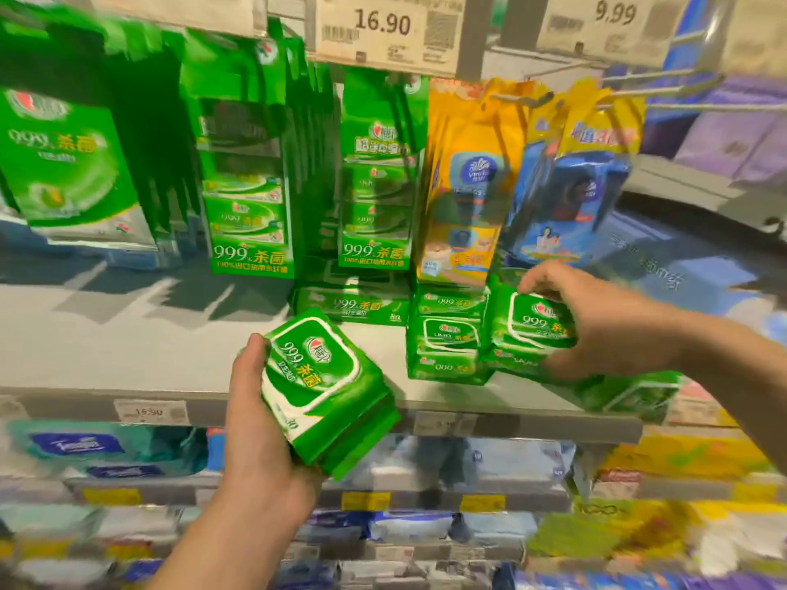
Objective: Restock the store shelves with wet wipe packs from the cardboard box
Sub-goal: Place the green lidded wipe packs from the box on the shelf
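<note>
Placing step: right hand (596, 321) clamps 1 green plastic wipe pack (532, 323) beside the shelf stack (445, 342) (right side); left hand (259, 423) grips another green pack (319, 385), likely shelved next.

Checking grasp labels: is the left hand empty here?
No, the left hand grips a green wet wipe pack in front of the shelf edge.

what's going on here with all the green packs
A person is stocking a store shelf with green wet wipe packs. The left hand holds a small stack of packs just in front of the shelf edge. The right hand grips another pack on top of a stack at the right of the shelf, beside a stack already placed. More green and yellow packs hang above. The cardboard box is not in view.
</note>
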A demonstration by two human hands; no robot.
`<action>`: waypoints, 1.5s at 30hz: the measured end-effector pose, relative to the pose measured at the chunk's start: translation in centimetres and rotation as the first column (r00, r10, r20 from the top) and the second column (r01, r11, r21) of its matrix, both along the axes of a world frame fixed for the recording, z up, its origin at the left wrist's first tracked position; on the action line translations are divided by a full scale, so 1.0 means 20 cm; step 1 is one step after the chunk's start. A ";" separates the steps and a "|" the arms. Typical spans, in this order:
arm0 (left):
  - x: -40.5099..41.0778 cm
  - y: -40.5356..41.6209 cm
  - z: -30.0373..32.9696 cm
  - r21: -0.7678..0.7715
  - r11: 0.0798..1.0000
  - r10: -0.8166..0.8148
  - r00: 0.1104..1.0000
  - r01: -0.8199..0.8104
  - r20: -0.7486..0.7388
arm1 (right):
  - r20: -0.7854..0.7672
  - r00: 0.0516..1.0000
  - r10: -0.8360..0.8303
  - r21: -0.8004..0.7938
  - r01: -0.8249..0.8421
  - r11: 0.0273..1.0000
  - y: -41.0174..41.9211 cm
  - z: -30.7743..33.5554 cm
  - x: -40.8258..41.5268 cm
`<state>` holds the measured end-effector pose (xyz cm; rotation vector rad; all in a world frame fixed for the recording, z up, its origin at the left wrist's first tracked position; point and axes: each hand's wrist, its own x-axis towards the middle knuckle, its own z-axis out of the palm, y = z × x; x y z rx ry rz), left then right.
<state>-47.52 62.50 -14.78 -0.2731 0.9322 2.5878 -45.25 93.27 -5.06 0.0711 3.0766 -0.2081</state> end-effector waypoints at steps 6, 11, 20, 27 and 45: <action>0.09 0.19 0.03 -0.032 0.994 0.104 0.995 -0.104 -0.008 | 0.124 0.975 0.184 0.155 -0.202 0.967 0.22 -0.13 -0.14; 0.14 0.25 0.02 -0.040 0.978 0.206 0.978 -0.206 0.010 | 0.186 0.966 0.181 0.214 -0.220 0.952 0.36 -0.20 -0.20; 0.12 0.30 0.06 -0.110 0.975 0.196 0.981 -0.194 0.007 | 0.193 0.953 0.232 0.165 -0.265 0.950 0.41 -0.33 -0.31; 0.03 0.31 0.05 -0.138 0.981 0.144 0.989 -0.138 0.037 | 0.126 0.960 0.248 0.288 -0.275 0.917 0.41 -0.35 -0.30; -0.13 0.41 -0.05 -0.173 0.984 -0.036 0.999 0.041 0.034 | -0.103 0.994 -0.020 -0.327 -0.015 0.945 -0.57 -0.12 -0.03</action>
